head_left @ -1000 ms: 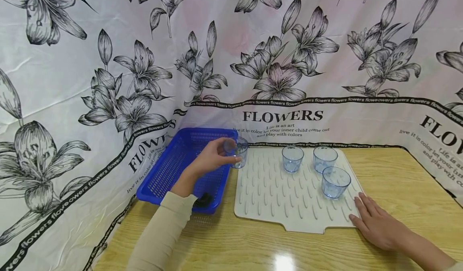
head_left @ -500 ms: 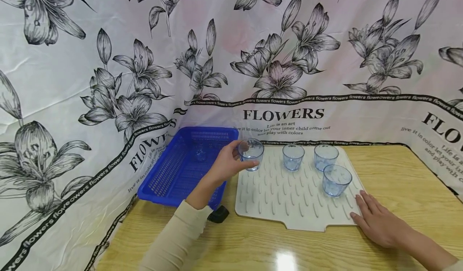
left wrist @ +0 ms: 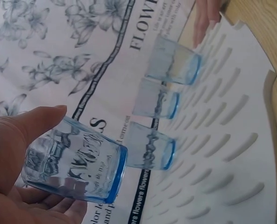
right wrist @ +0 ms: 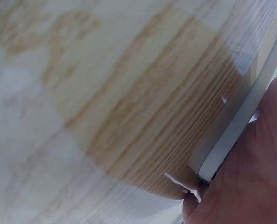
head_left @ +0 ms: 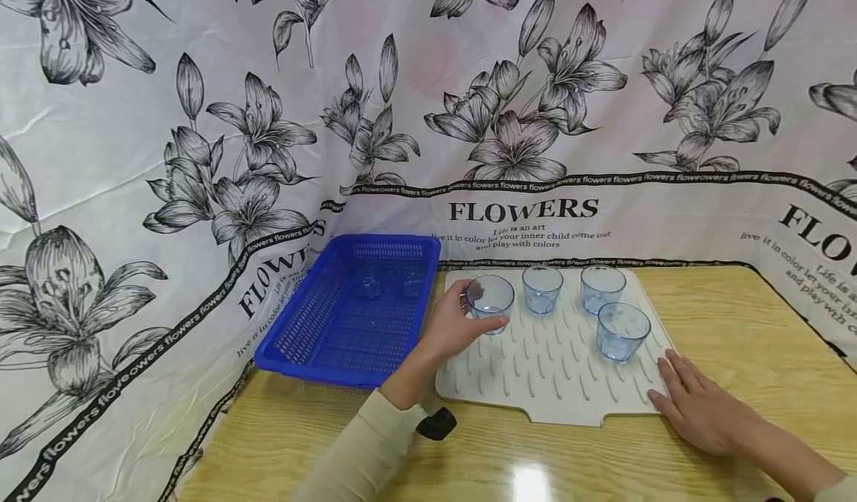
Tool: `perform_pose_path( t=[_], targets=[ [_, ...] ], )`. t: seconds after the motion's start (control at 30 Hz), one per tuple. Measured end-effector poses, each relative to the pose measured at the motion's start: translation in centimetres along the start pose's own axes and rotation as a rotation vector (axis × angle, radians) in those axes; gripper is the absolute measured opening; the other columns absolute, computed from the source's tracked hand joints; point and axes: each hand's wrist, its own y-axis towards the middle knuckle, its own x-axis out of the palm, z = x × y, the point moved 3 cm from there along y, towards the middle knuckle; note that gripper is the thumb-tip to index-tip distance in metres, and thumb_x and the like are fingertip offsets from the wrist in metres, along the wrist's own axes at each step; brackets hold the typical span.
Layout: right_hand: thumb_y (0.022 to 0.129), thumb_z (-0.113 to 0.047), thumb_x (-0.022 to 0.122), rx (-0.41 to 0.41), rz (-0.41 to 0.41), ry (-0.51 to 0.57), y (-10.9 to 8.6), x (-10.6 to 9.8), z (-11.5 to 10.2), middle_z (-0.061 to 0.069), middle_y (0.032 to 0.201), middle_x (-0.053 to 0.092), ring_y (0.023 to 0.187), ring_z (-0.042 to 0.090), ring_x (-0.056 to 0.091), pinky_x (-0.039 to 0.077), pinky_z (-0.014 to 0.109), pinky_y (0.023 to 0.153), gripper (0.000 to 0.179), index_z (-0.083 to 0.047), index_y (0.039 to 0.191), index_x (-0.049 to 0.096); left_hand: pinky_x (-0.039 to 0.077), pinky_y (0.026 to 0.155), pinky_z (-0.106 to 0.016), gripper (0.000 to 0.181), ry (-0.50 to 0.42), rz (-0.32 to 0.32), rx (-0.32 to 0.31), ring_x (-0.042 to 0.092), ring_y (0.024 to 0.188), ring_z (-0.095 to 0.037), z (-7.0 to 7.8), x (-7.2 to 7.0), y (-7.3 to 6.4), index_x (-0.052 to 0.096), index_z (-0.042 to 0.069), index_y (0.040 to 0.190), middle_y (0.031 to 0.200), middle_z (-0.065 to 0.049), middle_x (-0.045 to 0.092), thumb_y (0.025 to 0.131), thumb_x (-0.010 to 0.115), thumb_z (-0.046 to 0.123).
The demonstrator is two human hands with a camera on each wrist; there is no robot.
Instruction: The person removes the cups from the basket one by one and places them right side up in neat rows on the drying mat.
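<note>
My left hand (head_left: 455,325) grips a clear blue-tinted drinking glass (head_left: 492,301) by its side, thumb in front and fingers behind. The glass is over the left back part of a white ribbed draining mat (head_left: 522,383). In the left wrist view the held glass (left wrist: 84,163) shows its blue base away from the palm, apart from the mat's ribs. Three similar glasses stand upright on the mat: one at the back (head_left: 541,291), one behind right (head_left: 602,291), one in front of that (head_left: 623,332). My right hand (head_left: 703,413) rests with extended fingers at the mat's right edge.
A blue perforated plastic basket (head_left: 311,370) stands left of the mat, with two glasses faintly visible inside, one at left (head_left: 370,284) and one at right (head_left: 412,282). A flower-printed curtain (head_left: 375,212) borders the wooden table (head_left: 723,301) behind and at left.
My left hand has carried the glass rightward from the basket's right rim to over the mat, and slightly nearer. The right hand has stayed at the mat's edge.
</note>
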Motion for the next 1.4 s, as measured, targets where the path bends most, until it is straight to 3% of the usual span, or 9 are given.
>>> perform_pose_path(
  t=[0.23, 0.43, 0.67, 0.8, 1.03, 1.4],
  targets=[
    [0.111, -0.039, 0.041, -0.003, 0.004, -0.002, -0.1, 0.1, 0.0, 0.046, 0.156, 0.016, 0.143, 0.064, 0.015, 0.02, 0.074, 0.111, 0.074, 0.023, 0.148, 0.027, 0.041, 0.115, -0.045, 0.073, -0.014, -0.018, -0.046, 0.043, 0.143, -0.038, -1.1, 1.3, 0.3, 0.052, 0.01, 0.139, 0.136, -0.007, 0.057, 0.08, 0.089, 0.03],
    [0.111, -0.039, 0.041, -0.003, 0.001, -0.001, -0.1, 0.0, -0.1, 0.046, 0.156, 0.016, 0.143, 0.064, 0.015, 0.019, 0.074, 0.111, 0.074, 0.023, 0.148, 0.027, 0.041, 0.115, -0.047, 0.072, -0.016, -0.034, -0.048, 0.045, 0.142, -0.039, -1.7, 1.9, 0.5, 0.053, 0.008, 0.139, 0.134, -0.007, 0.059, 0.08, 0.089, 0.03],
    [0.111, -0.039, 0.04, -0.007, -0.002, 0.02, 0.0, 0.0, 0.1, 0.046, 0.156, 0.014, 0.144, 0.063, 0.012, 0.012, 0.073, 0.115, 0.074, 0.024, 0.148, 0.025, 0.043, 0.113, -0.047, 0.065, -0.004, -0.06, -0.041, 0.047, 0.14, -0.038, -1.6, 2.8, 0.8, 0.056, 0.011, 0.131, 0.13, -0.005, 0.06, 0.08, 0.09, 0.03],
    [0.111, -0.038, 0.04, -0.009, -0.013, 0.046, 0.0, 0.1, 0.2, 0.046, 0.157, 0.011, 0.145, 0.062, 0.007, 0.005, 0.071, 0.117, 0.075, 0.024, 0.148, 0.024, 0.048, 0.108, -0.046, 0.068, 0.009, -0.077, -0.047, 0.05, 0.138, -0.037, -1.4, 3.5, 0.8, 0.055, 0.01, 0.134, 0.131, -0.003, 0.059, 0.08, 0.09, 0.031],
    [0.111, -0.039, 0.041, -0.011, -0.018, 0.051, -0.1, 0.2, 0.1, 0.046, 0.157, 0.011, 0.145, 0.063, 0.007, 0.008, 0.073, 0.115, 0.075, 0.024, 0.148, 0.023, 0.053, 0.101, -0.041, 0.063, 0.009, -0.057, -0.057, 0.054, 0.133, -0.031, -1.6, 4.9, 1.2, 0.058, 0.014, 0.127, 0.126, 0.001, 0.06, 0.077, 0.093, 0.03],
    [0.111, -0.039, 0.04, -0.012, -0.022, 0.045, -0.1, 0.1, 0.1, 0.047, 0.157, 0.01, 0.145, 0.063, 0.007, 0.009, 0.073, 0.115, 0.075, 0.024, 0.148, 0.022, 0.054, 0.097, -0.036, 0.075, 0.0, -0.061, -0.075, 0.057, 0.13, -0.027, -1.2, 6.6, 1.7, 0.056, 0.01, 0.139, 0.13, 0.0, 0.06, 0.076, 0.093, 0.03]
  ],
)
